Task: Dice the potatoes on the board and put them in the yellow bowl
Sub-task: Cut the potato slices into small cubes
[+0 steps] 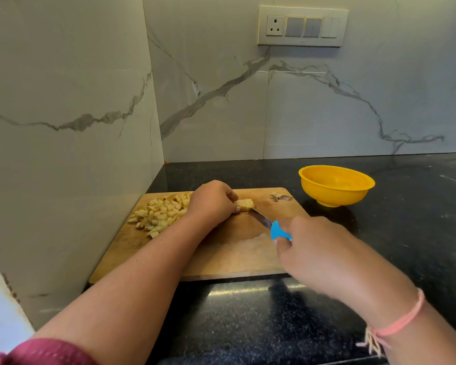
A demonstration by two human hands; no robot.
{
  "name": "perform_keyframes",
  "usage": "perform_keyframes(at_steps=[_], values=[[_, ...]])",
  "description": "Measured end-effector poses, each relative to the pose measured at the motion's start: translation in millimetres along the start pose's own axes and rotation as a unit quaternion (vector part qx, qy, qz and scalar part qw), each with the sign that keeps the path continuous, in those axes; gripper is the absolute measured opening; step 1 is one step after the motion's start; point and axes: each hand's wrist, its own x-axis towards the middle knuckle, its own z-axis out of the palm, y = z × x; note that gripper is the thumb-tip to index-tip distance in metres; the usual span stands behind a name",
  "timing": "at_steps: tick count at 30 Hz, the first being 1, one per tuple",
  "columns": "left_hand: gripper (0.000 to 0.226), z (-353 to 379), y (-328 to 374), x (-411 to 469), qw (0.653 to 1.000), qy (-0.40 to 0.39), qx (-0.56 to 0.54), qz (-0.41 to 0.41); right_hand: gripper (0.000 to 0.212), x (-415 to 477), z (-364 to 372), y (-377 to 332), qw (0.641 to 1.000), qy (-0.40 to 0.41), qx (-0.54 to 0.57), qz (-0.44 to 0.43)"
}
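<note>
1. Nearest you, the dark surface [248, 312] carries the wooden board [234, 256]. The board sits close to the front edge and is tucked toward the corner wall, so both forearms reach it easily.
2. Your right hand [316, 248] is wrapped round the blue handle of the knife [267, 224]. The blade angles away to the left with its tip at the potato piece, lined up for a slice.
3. Your left hand [213, 201] pinches the one uncut potato piece [246, 204] between thumb and fingertips. The fingers are curled, which I judge pins the piece down and keeps your fingertips off the edge. The two hands are apart, joined only through blade and potato.
4. The diced potato [158, 213] lies heaped on the board's left part, beside your left hand. It is probably parked there to leave cutting room in the middle.
5. A few peel scraps [281, 197] sit at the board's far right corner, well apart from the dice.
6. The yellow bowl [336, 184] stands on the surface just beyond that corner, on your knife side. No potato shows inside it, so dicing looks nearly finished and the transfer is not yet begun.
7. Farthest off, a switch panel [303, 25] is fixed to the marble wall.
</note>
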Motion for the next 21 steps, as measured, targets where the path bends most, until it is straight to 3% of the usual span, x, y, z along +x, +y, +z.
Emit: perform_keyframes(at_steps=[4,10,14,21], values=[[0.039,-0.8,-0.9,2.0,1.000,-0.005,-0.007,-0.006,0.036,17.8,-2.5,-3.3,0.999,0.030,0.037,-0.005],[0.042,-1.8,-1.3,5.5,0.999,-0.010,-0.027,-0.015,0.027,42.9,6.2,-17.2,0.998,0.001,0.058,0.003],[0.043,-0.9,-1.9,8.2,0.999,-0.010,-0.029,-0.023,0.004,50.8,9.4,-28.9,0.999,0.008,0.052,-0.002],[0.040,2.4,-1.3,7.9,1.000,0.005,-0.015,-0.019,0.025,49.4,13.9,-21.0,1.000,-0.012,0.023,-0.008]])
